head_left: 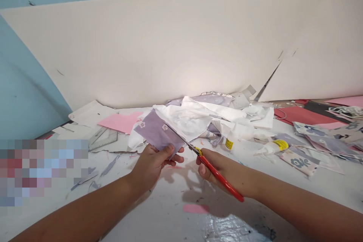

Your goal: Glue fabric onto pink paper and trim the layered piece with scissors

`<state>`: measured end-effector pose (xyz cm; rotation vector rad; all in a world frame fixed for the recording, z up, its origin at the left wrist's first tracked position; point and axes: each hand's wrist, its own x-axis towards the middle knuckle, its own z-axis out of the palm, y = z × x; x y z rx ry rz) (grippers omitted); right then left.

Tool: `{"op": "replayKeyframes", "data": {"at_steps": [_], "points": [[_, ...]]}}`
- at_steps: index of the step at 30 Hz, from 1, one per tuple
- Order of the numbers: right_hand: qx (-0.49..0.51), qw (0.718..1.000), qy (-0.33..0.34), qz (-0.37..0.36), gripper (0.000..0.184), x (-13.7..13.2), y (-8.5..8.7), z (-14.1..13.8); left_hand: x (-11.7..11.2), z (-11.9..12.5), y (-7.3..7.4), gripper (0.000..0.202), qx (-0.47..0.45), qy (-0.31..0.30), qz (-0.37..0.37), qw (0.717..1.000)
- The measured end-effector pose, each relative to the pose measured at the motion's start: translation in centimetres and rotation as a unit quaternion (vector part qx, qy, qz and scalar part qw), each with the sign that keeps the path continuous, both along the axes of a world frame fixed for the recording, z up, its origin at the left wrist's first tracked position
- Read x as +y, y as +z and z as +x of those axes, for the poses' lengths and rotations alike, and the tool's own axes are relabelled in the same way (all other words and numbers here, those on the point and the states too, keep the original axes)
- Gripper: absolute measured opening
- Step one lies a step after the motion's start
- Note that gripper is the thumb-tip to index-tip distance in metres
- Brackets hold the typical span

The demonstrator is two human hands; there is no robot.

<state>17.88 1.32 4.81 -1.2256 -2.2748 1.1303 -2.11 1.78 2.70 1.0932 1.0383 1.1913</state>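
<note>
Between the thumb and fingers of my left hand (pixel 154 162) is a piece of purple fabric (pixel 155 132) with small pale flowers, held up above the table. My right hand (pixel 217 164) grips a pair of scissors (pixel 218 176) with red handles and a yellow part near the pivot. The thin blades point up and left along the right edge of the fabric; whether they are cutting into it I cannot tell. Just behind the fabric lies a heap of crumpled white cloth (pixel 184 119).
Pink paper (pixel 120 121), a clear set square (pixel 103 138) and grey board scraps lie to the left. On the right are a glue bottle (pixel 273 146), patterned fabric pieces (pixel 299 162) and red sheets (pixel 306 116). A pink strip (pixel 195 208) lies in front. A white panel (pixel 170 53) stands behind.
</note>
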Motion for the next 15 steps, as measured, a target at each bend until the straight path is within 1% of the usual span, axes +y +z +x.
{"op": "replayKeyframes", "data": {"at_steps": [6,11,15], "points": [[0.032,0.999,0.005,-0.025,0.029,0.2,-0.3,-0.1,-0.1,0.1,0.0,0.024,0.010,-0.012,0.002,1.000],[0.065,0.997,-0.014,-0.040,0.029,0.8,-1.3,-0.1,-0.1,0.1,0.1,0.023,0.009,-0.009,0.000,1.000],[0.082,0.992,-0.032,-0.088,0.028,1.0,-2.0,-0.1,-0.2,0.2,0.4,0.022,-0.003,-0.011,-0.005,1.000]]}}
